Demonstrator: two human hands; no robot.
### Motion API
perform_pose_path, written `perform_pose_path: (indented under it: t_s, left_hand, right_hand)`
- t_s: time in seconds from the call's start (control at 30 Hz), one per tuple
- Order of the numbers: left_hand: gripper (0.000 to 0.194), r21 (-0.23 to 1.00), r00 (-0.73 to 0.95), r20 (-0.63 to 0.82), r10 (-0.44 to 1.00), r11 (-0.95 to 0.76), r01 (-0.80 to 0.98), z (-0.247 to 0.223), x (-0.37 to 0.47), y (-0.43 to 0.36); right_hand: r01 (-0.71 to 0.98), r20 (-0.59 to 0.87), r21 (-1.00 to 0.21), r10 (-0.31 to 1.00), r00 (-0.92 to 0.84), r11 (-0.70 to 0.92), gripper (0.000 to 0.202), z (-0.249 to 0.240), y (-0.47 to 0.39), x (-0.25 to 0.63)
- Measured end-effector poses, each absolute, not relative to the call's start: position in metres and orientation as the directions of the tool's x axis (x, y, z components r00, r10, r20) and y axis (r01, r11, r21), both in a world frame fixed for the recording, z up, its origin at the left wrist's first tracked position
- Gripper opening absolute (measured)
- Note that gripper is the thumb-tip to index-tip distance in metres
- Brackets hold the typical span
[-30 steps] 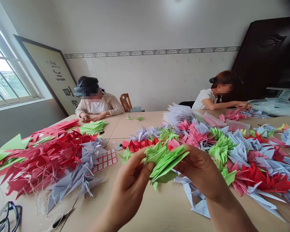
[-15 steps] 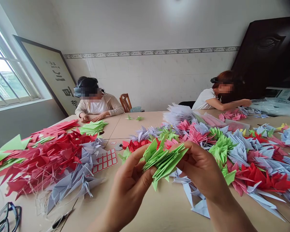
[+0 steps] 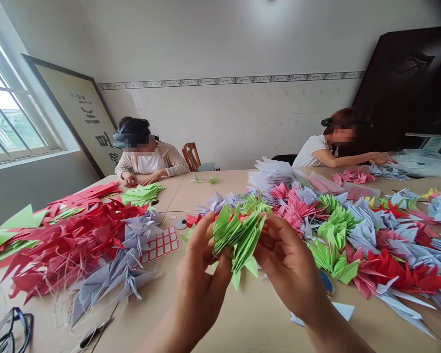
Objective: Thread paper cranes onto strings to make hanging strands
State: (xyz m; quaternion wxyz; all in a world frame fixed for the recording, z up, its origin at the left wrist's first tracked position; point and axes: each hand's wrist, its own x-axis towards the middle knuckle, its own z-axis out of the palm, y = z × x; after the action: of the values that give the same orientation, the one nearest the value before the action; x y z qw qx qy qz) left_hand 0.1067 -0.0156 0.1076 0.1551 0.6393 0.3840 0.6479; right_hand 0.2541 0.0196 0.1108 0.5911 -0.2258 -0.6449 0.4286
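Observation:
A bundle of folded green paper pieces (image 3: 238, 235) is held up over the table between my hands. My left hand (image 3: 202, 279) grips its left side, with the thumb across the lower front. On the right side, my right hand (image 3: 290, 264) has its curled fingers against the bundle's edge; the fingertips are partly hidden behind the paper. More green points stick out below the bundle. Behind and to the right lies a big spread of folded paper in light blue (image 3: 365, 225), pink (image 3: 297, 208), green (image 3: 338, 223) and red (image 3: 397, 269).
At left lies a heap of red folded paper (image 3: 77, 235) with blue-grey pieces (image 3: 110, 274), beside a red-and-white label sheet (image 3: 161, 244). Glasses (image 3: 12, 328) and small scissors (image 3: 91, 336) are near the front left. Two people (image 3: 147, 157) (image 3: 319, 149) sit across the table (image 3: 176, 196).
The green bundle has turned more upright and shifted slightly left. My right hand has moved left and down with it. The right-hand person's hand has reached further right toward the clear plastic.

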Motion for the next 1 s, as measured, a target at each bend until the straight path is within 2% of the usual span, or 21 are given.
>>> perform_pose_path:
  t_s: [0.37, 0.57, 0.9, 1.0]
  left_hand:
    - [0.06, 0.701, -0.099, 0.705, 0.703, -0.667, 0.254, 0.108, 0.107, -0.016]
    - [0.063, 0.662, -0.133, 0.735, 0.665, -0.663, 0.349, 0.106, 0.105, -0.013]
    - [0.06, 0.605, -0.162, 0.763, 0.626, -0.602, 0.521, 0.105, 0.102, -0.01]
    - [0.06, 0.577, -0.156, 0.78, 0.605, -0.602, 0.552, 0.105, 0.101, -0.01]
  right_hand:
    - [-0.276, 0.569, -0.809, 0.809, -0.149, 0.519, 0.016, 0.112, 0.019, 0.25]
    - [-0.182, 0.548, -0.832, 0.826, -0.132, 0.524, 0.028, 0.104, 0.021, 0.247]
    - [0.073, 0.585, -0.793, 0.789, -0.188, 0.605, 0.031, 0.109, 0.016, 0.243]
    - [0.099, 0.586, -0.79, 0.792, -0.168, 0.605, 0.032, 0.107, 0.015, 0.243]
